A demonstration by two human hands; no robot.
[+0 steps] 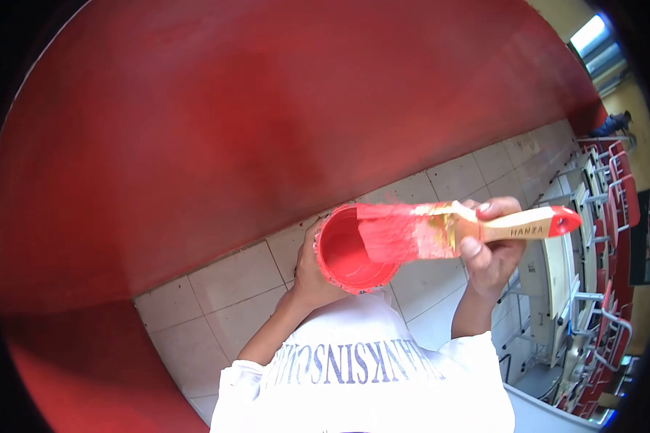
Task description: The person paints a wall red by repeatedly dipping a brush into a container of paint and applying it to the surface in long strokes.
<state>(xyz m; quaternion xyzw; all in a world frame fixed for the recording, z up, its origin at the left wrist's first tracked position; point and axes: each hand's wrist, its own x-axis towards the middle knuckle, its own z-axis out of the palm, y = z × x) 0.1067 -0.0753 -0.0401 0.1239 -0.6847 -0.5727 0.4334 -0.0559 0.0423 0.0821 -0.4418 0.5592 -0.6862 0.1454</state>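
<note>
Wall (260, 115), red, meets tiled floor (242, 274); right fingers (501, 207) grip brush (427, 232), left fingers (308, 249) clasp bucket (331, 273).

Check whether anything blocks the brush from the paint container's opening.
Nothing visible does: the brush in the right hand overlaps the opening of the paint container in this view. Whether brush and container touch is unclear.
</note>
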